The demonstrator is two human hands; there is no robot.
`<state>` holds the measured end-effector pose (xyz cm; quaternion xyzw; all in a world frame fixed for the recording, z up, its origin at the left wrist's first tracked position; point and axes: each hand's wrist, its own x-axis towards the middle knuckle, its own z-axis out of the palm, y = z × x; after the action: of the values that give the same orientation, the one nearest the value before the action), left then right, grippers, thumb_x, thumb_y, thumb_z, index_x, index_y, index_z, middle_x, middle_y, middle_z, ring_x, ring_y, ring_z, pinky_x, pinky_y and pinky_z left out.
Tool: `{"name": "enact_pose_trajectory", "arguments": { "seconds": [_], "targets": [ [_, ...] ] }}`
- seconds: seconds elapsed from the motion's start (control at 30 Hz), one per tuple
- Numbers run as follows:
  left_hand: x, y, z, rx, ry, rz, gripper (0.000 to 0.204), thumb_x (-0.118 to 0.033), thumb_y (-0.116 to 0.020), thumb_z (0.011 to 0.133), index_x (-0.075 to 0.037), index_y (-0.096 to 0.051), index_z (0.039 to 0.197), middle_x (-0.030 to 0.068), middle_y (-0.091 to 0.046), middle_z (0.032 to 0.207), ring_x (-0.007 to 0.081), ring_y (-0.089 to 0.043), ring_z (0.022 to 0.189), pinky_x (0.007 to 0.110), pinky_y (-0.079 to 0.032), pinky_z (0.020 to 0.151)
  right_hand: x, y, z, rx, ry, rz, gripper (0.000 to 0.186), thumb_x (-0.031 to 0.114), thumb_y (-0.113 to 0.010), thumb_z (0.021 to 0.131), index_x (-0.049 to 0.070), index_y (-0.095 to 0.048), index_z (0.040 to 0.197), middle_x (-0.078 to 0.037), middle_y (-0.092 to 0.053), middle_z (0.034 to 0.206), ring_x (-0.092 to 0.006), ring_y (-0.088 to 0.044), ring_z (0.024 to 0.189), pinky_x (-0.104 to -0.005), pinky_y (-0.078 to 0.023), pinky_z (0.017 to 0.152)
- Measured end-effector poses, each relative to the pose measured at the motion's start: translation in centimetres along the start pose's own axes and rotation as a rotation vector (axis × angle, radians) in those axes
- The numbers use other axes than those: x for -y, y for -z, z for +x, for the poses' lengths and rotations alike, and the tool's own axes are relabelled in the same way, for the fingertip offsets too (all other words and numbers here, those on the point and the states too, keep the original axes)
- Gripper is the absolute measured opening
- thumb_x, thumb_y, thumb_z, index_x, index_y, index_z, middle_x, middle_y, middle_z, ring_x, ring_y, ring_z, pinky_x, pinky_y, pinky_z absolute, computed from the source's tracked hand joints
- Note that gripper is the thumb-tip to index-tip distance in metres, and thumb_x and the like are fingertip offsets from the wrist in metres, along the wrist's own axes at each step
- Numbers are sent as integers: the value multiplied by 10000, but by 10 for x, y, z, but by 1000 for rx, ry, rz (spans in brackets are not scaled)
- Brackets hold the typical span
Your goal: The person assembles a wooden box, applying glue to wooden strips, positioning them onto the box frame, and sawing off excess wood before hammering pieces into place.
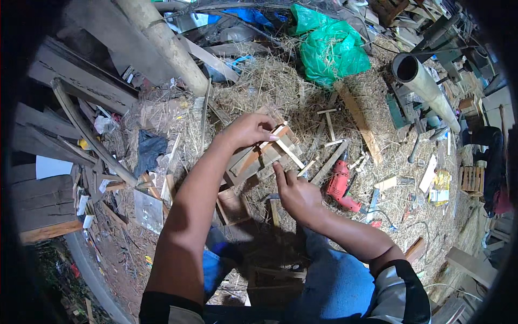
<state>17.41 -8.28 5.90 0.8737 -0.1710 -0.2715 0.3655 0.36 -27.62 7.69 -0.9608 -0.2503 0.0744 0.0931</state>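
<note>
Black sleeves with pale grey panels (396, 286) are nearest, on the near side of a red-bodied power drill (340, 181). Brown ground strewn with dry straw (402, 210) surrounds that drill. Blue denim trousers (342, 278) show nearer than the drill; beyond it sits a shiny green plastic bag (334, 56), and to its upper right a pale hollow tube (431, 94). Left of the drill are flat brown wooden boards (263, 162). Just left of the drill, the right hand (302, 201) points its forefinger at the boards' edge, other fingers curled; whether they hold anything, I cannot tell. Farther left of the drill, the left hand (248, 131) pinches one end of a narrow pale wooden strip (290, 154), which slants over the boards.
</note>
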Motion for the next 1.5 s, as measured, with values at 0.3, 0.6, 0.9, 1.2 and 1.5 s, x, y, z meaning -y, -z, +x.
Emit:
{"name": "enact_pose_trajectory", "arguments": {
  "seconds": [0.3, 0.6, 0.9, 1.2, 1.5],
  "targets": [
    [9, -3, 2, -25, -70, -16, 364, -329, -845, 782, -91, -740, 1037, 40, -645, 761, 132, -556, 678, 317, -446, 634, 6, -11, -3, -108, -18, -93, 599, 106, -578, 851, -11, -500, 1434, -120, -586, 823, -247, -682, 609, -369, -537, 415],
    [7, 0, 1, 2, -14, 27, 410, -339, -845, 785, -80, -736, 1084, 101, -716, 868, 193, -658, 785, 351, -522, 737, 6, -9, 1, -36, -41, -41, 599, 102, -579, 859, -6, -487, 1441, -138, -598, 831, -266, -694, 613, -381, -545, 419],
    [6, 0, 2, 0, -38, 37, 387, -330, -835, 802, -84, -727, 1082, 80, -690, 881, 179, -624, 772, 350, -503, 713, 1, -4, 7, 29, -50, 58, 563, 76, -549, 900, -41, -456, 1444, -169, -630, 835, -316, -704, 597, -437, -561, 448],
    [-4, 2, 3, 16, 22, 36, 373, -339, -817, 814, -95, -722, 1079, 97, -710, 945, 212, -662, 852, 359, -520, 781, 2, -6, 10, -37, -51, 63, 443, 87, -533, 933, -55, -517, 1352, -172, -638, 786, -322, -704, 592, -435, -547, 431],
    [4, 2, 7, 10, 32, 76, 415, -347, -818, 815, -99, -714, 1130, 44, -667, 851, 137, -566, 754, 323, -470, 701, 5, -5, 19, -15, 11, 24, 563, 59, -555, 890, -89, -438, 1420, -205, -645, 822, -320, -701, 592, -414, -562, 462]
  ]
}}
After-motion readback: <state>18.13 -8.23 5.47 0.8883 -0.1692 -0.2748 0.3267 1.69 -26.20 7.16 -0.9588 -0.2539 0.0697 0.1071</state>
